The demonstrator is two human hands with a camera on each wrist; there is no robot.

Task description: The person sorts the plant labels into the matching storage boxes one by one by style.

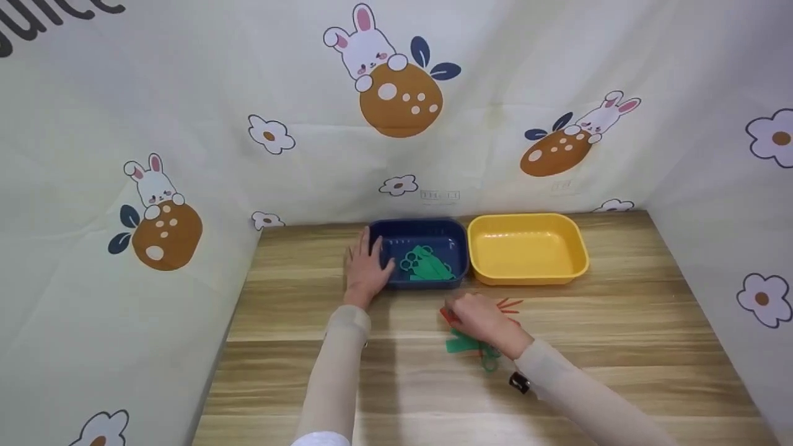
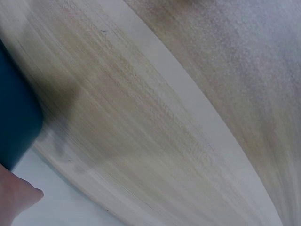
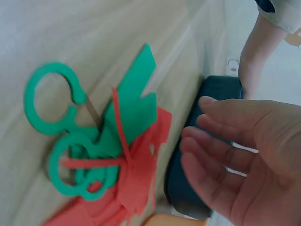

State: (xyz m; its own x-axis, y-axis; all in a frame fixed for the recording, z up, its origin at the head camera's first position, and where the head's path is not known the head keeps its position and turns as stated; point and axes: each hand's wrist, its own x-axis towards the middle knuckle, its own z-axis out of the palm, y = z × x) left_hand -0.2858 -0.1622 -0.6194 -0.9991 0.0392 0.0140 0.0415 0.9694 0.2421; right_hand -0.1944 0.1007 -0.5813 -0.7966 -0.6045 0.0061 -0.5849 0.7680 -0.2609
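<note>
My left hand [image 1: 365, 269] rests at the left side of the dark blue bin [image 1: 427, 285], with its fingers spread along the rim. Inside that bin lie several flat green scissors-shaped pieces [image 1: 430, 266]. Above a small pile on the table hovers my right hand [image 1: 480, 317], its fingers loosely curled around nothing in the right wrist view. The pile has a green scissors-shaped piece [image 3: 134, 113] with ring handles on top of flat red pieces [image 3: 138, 181] with thin prongs. In the head view the right hand partly hides this pile.
A yellow bin [image 1: 526, 279] stands directly right of the blue one, with nothing seen inside. Both are near the back edge of the wood-grain table [image 1: 285, 359]. Fabric printed with rabbits [image 1: 483, 155] hangs behind and at both sides.
</note>
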